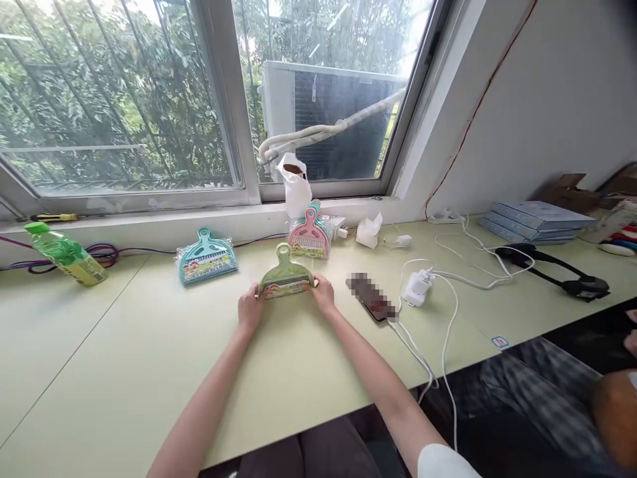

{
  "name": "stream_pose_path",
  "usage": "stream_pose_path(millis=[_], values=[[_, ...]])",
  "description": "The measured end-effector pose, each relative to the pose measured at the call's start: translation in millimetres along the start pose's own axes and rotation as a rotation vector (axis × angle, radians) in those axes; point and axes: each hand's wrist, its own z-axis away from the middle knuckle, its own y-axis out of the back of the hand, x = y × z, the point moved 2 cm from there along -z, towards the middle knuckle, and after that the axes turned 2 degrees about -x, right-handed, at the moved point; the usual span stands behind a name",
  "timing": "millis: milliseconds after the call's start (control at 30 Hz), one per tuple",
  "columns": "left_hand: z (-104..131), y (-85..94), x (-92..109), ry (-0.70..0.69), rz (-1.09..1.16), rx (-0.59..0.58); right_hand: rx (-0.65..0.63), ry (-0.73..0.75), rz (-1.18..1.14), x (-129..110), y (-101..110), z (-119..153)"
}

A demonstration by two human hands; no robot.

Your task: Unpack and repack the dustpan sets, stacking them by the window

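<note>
A small green dustpan-and-brush set (285, 273) with a printed label is between my two hands, over the table. My left hand (249, 307) is closed on its left end, and my right hand (323, 294) grips the right end. Its handle points away from me. Just behind it stands a stack of similar sets with a pink dustpan (309, 234) in front. To the left lies a teal dustpan set (206, 257) in clear wrapping, apart from my hands. Whether the green set touches the table I cannot tell.
On the left a green-capped bottle (67, 255) lies tilted near cables. At right are a phone (372, 297), a white charger (419, 287) with trailing cords, black headphones (552, 269) and stacked boxes (537, 220). A tissue roll (297, 189) stands by the window. Another person sits at right.
</note>
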Motion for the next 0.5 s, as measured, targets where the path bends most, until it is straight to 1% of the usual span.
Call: stream_pose_path(millis=[100,200,300,367,433,500], values=[[-23.5,-14.1,15.0,0.033,-0.074,0.047,0.090,-0.110,-0.060,10.9,4.5,-15.7],[-58.2,-30.1,35.0,0.024,-0.060,0.034,0.149,-0.185,-0.063,20.1,15.4,-39.7],[-90.4,-44.8,53.2,-0.003,-0.033,0.005,0.209,-0.189,-0.066,25.1,27.8,-59.1],[-105.3,-53.0,60.7,-0.019,-0.022,0.017,0.259,-0.175,-0.081,27.5,31.3,-66.2],[-116.1,-61.1,63.3,-0.038,-0.013,0.052,0.312,-0.163,-0.096,30.7,28.8,-71.6],[-126.4,-70.1,61.7,-0.051,0.001,0.101,0.351,-0.149,-0.106,34.3,21.0,-79.2]])
